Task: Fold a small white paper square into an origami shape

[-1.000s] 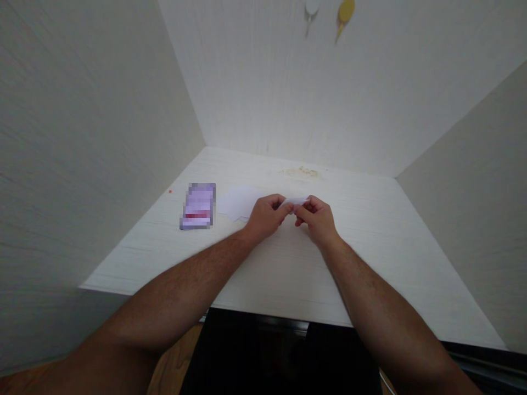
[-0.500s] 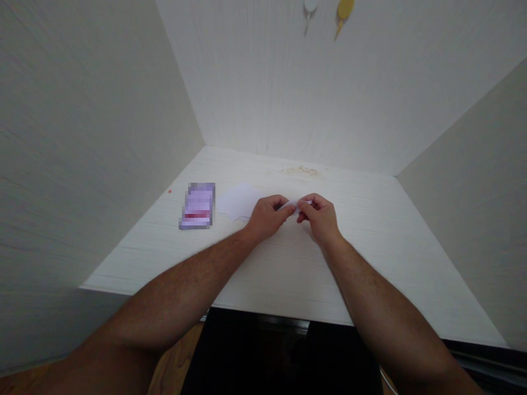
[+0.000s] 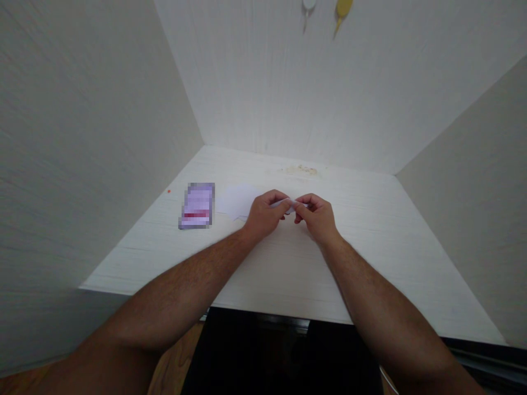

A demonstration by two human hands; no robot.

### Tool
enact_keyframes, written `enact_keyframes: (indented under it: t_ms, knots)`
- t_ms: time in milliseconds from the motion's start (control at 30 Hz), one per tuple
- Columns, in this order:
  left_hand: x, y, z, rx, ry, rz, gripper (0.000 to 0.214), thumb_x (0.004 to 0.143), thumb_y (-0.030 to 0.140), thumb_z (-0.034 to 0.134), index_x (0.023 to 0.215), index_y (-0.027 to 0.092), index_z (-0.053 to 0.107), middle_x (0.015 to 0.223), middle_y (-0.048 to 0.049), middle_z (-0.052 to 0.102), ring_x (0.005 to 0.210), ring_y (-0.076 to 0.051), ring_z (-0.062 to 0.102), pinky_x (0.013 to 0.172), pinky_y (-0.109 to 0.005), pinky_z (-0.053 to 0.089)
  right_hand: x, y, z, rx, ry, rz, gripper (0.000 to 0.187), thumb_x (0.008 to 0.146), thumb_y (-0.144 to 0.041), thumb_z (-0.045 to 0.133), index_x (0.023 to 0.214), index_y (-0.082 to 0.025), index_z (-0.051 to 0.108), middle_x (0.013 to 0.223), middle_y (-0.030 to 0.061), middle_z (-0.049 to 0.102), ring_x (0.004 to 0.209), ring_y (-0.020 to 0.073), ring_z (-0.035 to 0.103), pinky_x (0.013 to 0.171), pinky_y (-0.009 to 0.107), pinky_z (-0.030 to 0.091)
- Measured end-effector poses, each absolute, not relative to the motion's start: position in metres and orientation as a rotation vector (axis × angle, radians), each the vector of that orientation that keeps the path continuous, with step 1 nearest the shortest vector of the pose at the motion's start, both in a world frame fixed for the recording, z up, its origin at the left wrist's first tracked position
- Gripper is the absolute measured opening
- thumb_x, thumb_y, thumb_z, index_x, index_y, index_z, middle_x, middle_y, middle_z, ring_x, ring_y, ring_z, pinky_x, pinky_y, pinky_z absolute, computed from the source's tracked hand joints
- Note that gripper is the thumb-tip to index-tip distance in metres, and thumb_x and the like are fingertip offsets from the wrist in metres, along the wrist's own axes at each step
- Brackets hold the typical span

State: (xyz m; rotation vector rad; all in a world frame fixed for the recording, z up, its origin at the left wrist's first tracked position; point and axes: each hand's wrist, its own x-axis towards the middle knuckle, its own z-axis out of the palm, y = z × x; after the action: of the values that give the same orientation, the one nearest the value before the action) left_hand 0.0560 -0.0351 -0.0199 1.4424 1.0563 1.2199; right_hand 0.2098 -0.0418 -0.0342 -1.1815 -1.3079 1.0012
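Observation:
Between my two hands is a small piece of white paper point(image 3: 291, 205), pinched from both sides just above the table. My left hand point(image 3: 265, 213) is closed on its left part, thumb on top. On the right part, the thumb and fingers of my right hand point(image 3: 318, 215) are closed too. Most of the piece is covered by my fingers, so its shape is hard to make out. Beside my left hand, more white paper point(image 3: 236, 201) lies flat on the table, partly hidden behind that hand.
A purple, pixelated flat rectangle point(image 3: 197, 206) lies on the left of the white table point(image 3: 288, 269). Pale walls enclose the table at the left, back and right. Brownish marks point(image 3: 307, 169) stain its rear. White point(image 3: 308, 5) and yellow hooks point(image 3: 343, 8) hang on the back wall.
My left hand has shifted slightly right and its fingers have come closer to my right hand. Less of the paper piece shows between them. The other things lie as before.

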Motion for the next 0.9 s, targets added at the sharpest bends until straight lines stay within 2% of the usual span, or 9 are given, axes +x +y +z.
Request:
enact_keyframes:
  t_ms: [367, 533, 733, 900]
  knots:
    - [0.0551, -0.0346, -0.0182, 1.416, 1.077, 1.256, 0.017, 0.072, 0.030, 0.073, 0.069, 0.016, 0.066, 0.064, 0.0005, 0.065, 0.058, -0.010, 0.057, 0.056, -0.023, 0.046, 0.2087, -0.0457, -0.0314, -1.151, -1.339, 1.033, 0.028, 0.074, -0.044, 0.076, 0.078, -0.019, 0.064, 0.057, -0.0020, 0.064, 0.046, 0.0097, 0.057, 0.044, 0.022, 0.040]
    - [0.0529, -0.0359, -0.0168, 1.383, 1.042, 1.240, 0.026, 0.068, 0.037, 0.078, 0.078, 0.015, 0.068, 0.070, -0.0006, 0.068, 0.058, -0.010, 0.059, 0.056, -0.023, 0.049, 0.2091, -0.0423, -0.0345, -1.080, -1.183, 1.146, 0.027, 0.072, -0.041, 0.077, 0.079, -0.019, 0.063, 0.056, -0.0030, 0.065, 0.046, 0.0115, 0.059, 0.050, 0.026, 0.050]
    - [0.0525, -0.0378, -0.0141, 1.385, 1.095, 1.173, 0.024, 0.072, 0.037, 0.075, 0.075, 0.014, 0.066, 0.055, 0.0000, 0.064, 0.050, -0.010, 0.057, 0.049, -0.021, 0.045, 0.2101, -0.0409, -0.0351, -1.055, -1.111, 1.209, 0.026, 0.070, -0.038, 0.079, 0.080, -0.020, 0.063, 0.060, -0.0033, 0.066, 0.051, 0.0115, 0.061, 0.053, 0.026, 0.054]
    - [0.0538, -0.0402, -0.0122, 1.467, 1.125, 1.113, 0.027, 0.073, 0.041, 0.074, 0.074, 0.014, 0.067, 0.053, 0.0003, 0.063, 0.047, -0.010, 0.055, 0.046, -0.020, 0.041, 0.2091, -0.0411, -0.0352, -1.049, -1.121, 1.171, 0.023, 0.068, -0.036, 0.080, 0.074, -0.020, 0.065, 0.065, -0.0037, 0.066, 0.054, 0.0104, 0.061, 0.053, 0.025, 0.053]
